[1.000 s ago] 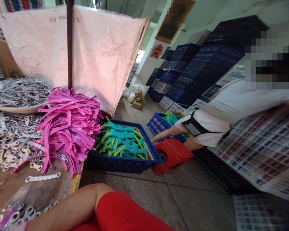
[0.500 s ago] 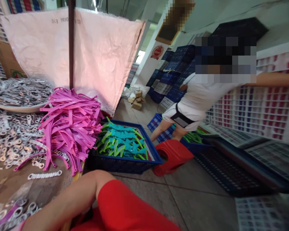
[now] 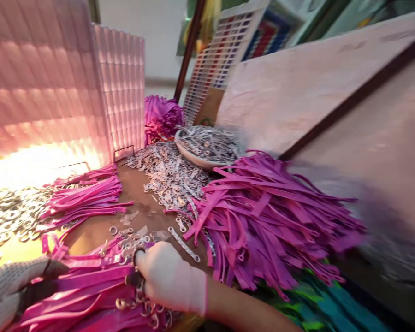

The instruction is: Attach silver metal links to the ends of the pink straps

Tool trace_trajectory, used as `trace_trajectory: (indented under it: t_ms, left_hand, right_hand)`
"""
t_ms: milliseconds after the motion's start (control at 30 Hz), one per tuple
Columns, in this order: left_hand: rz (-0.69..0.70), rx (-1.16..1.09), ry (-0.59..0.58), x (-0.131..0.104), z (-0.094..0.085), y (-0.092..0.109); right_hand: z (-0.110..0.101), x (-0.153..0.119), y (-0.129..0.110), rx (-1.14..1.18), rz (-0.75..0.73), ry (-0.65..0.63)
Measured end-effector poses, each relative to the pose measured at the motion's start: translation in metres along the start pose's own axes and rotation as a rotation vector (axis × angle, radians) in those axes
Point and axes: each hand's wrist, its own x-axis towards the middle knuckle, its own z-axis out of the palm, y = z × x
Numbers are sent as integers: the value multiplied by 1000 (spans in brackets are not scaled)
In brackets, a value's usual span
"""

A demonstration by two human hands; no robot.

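Observation:
My left hand [image 3: 17,288], in a dotted white glove with dark fingertips, is at the lower left, closed on a flat purple strap [image 3: 93,278]. The strap runs right across a layer of similar straps. My right hand [image 3: 171,276], in a white glove with dark fingertips, is closed near the straps' right ends. What its fingers grip is hidden. Small metal link pieces [image 3: 124,303] lie under and around those fingers. Just beyond my right hand, a single pale chain-like strip [image 3: 184,244] lies on the brown tabletop [image 3: 131,184].
A large heap of purple straps [image 3: 263,207] lies to the right. Behind it, metal pieces [image 3: 176,175] are piled beside a full bowl [image 3: 193,158]. Loose rings [image 3: 17,212] lie at the left under bright light. Green and teal straps [image 3: 332,299] show at lower right.
My view has swung left, from the floor, crates and a co-worker to the tabletop. Both my gloved hands now show over the purple straps.

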Motion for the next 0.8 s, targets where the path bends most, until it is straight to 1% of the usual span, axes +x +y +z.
trace_trajectory:
  t_ms: [67,133,167,200,233,300,367,400,467,533,633,733,800]
  left_hand:
    - [-141,-125,-105,-4,-5,1]
    - [-276,-203,-173,-5,-9,11]
    - [-293,-159,-111,-4,-10,17]
    - [-275,-91,-89,-1,-9,22]
    - [-242,-5,-68,3,-7,26]
    - [-161,133,-10,15,0,28]
    - [-105,231,27,27,8,24]
    - [-79,268,33,32,12,21]
    - [-22,312,21,44,17,14]
    - [18,307,-19,57,20,7]
    - [37,294,-130,81,28,1]
    - [100,443,-248,112,46,0]
    - [178,529,-317,133,64,0]
  right_hand:
    - [-1,5,19,22,16,-103]
    - [-1,23,50,9,106,-116]
    - [0,37,69,-6,230,-90]
    - [2,54,88,-42,374,-63]
    - [6,73,106,-68,431,-58]
    - [17,110,137,-123,477,-45]
    - [29,139,158,-175,472,-26]
    - [35,150,166,-196,469,-20]
    - [47,162,177,-223,474,-17]
    - [56,167,185,-237,495,-25]
    - [62,168,190,-241,517,-45]
    - [61,161,185,-246,532,-45]
    - [61,150,175,-254,531,13]
